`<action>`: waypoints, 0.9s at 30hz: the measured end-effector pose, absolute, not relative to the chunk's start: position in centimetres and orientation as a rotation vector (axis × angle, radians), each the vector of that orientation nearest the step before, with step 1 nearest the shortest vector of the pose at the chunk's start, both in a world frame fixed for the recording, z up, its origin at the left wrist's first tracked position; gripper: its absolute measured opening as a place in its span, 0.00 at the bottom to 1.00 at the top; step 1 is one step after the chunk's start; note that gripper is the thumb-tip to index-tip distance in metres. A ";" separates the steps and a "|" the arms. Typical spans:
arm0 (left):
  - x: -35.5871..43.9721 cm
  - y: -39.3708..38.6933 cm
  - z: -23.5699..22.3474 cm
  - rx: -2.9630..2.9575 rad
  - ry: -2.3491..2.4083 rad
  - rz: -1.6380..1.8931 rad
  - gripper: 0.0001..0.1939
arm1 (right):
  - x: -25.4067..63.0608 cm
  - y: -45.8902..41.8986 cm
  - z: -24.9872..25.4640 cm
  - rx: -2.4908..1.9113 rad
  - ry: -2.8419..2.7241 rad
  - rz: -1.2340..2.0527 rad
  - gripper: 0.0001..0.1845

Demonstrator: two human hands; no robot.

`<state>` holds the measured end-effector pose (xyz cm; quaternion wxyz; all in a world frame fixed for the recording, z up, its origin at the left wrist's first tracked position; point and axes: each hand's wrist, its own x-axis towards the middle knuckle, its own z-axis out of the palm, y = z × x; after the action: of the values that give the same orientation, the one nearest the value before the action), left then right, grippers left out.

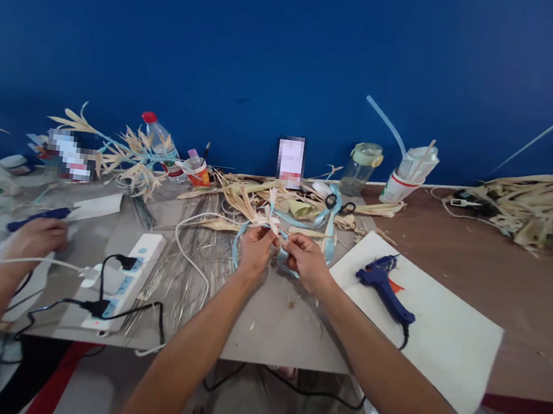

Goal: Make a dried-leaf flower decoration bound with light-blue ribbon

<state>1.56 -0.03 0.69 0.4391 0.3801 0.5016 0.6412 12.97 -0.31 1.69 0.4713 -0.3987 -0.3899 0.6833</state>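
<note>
Fingers first: on the left hand (255,251), pinched on a small spray of pale, straw-like dried petals (265,219); on the right hand (306,261), pinched just beside it, apparently on a narrow light-blue fabric ribbon (330,234), exact grip not verifiable. Spray held at centre, over the grey-brown tabletop (250,338).

Judged part-way along: petals already gathered into a cluster; ribbon slack about the hands and out to two o'clock, hence fastening probably outstanding. Whether glued: cannot tell.

From the hands, at two o'clock: black-handled scissors (341,208), not in use. At four o'clock: dark-blue plastic glue gun (388,286), resting on a flat white rectangular board (451,343). Between ten and eleven: loose beige dried husks (238,192), unassembled. At ten, farther out: blue-stemmed branch of pale dried blossoms (147,182), seemingly made up. At eight: white plastic power strip (149,248).
</note>
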 end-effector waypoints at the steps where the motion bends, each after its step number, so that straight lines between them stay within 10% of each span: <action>1: 1.5 0.0 0.8 0.967 1.263 1.594 0.09 | 13.0 -0.3 1.7 -0.974 -0.944 1.685 0.18; 27: 2.8 -0.7 1.7 0.943 1.365 1.627 0.10 | 12.5 -0.8 1.1 -1.032 -1.057 1.463 0.16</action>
<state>2.75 -0.70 1.68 0.3975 0.3725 0.5390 0.6424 12.50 -0.75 1.14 0.5066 -0.4281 -0.4384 0.6065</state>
